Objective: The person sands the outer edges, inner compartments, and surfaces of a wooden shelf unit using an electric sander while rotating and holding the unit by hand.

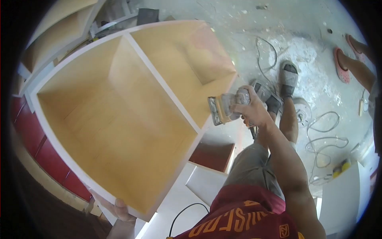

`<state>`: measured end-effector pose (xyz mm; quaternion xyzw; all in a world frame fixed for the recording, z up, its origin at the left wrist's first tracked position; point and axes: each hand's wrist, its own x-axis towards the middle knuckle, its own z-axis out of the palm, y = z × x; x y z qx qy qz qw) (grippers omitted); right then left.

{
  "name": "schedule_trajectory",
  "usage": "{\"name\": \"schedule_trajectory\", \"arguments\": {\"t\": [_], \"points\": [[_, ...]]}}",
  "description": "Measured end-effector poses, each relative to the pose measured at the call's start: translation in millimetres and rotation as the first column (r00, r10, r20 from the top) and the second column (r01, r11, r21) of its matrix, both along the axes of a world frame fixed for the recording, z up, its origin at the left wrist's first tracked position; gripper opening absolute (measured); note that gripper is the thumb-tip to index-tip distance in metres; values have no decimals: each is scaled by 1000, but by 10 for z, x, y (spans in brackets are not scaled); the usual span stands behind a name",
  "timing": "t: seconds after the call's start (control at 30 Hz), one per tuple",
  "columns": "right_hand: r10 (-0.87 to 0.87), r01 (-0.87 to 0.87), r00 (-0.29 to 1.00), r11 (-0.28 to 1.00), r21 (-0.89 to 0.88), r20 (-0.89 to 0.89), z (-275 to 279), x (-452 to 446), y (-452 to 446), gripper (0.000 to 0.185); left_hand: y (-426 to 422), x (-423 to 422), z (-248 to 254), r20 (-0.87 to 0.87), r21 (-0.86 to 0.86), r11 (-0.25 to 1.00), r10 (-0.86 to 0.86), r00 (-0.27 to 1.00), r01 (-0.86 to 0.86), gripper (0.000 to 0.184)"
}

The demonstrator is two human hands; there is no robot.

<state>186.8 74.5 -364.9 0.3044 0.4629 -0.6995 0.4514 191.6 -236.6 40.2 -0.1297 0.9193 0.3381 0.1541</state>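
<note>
My right hand (254,109) is wrapped round the grey body of an electric sheet sander (227,106). The sander's flat pad faces the near long edge of a large wooden cabinet (165,85); whether it touches that edge I cannot tell. The cabinet has pale white edges, a bare wood interior and a divider between two compartments. At its lower corner my left hand (121,211) grips the edge, thumb on the rim and the other fingers partly hidden beneath it.
A power cord (324,139) lies looped on the dusty floor at right. Another person's foot in a pink clog (341,65) stands at far right. A reddish-brown open box (215,155) and white panels (185,199) lie below the cabinet. Another cabinet frame (59,36) stands upper left.
</note>
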Motion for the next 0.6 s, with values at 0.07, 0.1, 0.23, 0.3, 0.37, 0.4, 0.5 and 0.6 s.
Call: {"name": "schedule_trajectory", "arguments": {"t": [0.07,0.1,0.23,0.3,0.37,0.4,0.5,0.6], "points": [[-20,22,999,999,47,-36,-27,-3,-43,76,111,-22,-49,21,2,1000,-11,1000,11,113],[-7,8,998,1000,25,-57,186,43,8,75,173,-30,-73,33,3,1000,-15,999,15,114],[-95,130,918,989,66,-384,548,597,-146,80,337,-129,-129,34,-67,997,-40,999,43,118],[-56,55,991,998,-12,-120,596,282,-32,80,410,-288,-157,-14,-165,983,-87,996,83,120],[-10,9,1000,998,-68,-3,427,53,-8,79,426,-460,-185,-71,-242,965,-123,990,102,122],[-64,64,998,996,-60,7,149,83,-40,78,443,-522,-191,-89,-260,960,-130,988,103,123],[-234,225,965,971,-84,-119,-249,381,-274,77,482,-556,-211,-120,-267,960,-121,985,86,126],[-198,184,975,974,-130,-101,640,388,-94,77,537,-268,-141,-46,-189,980,-67,997,57,125]]}}
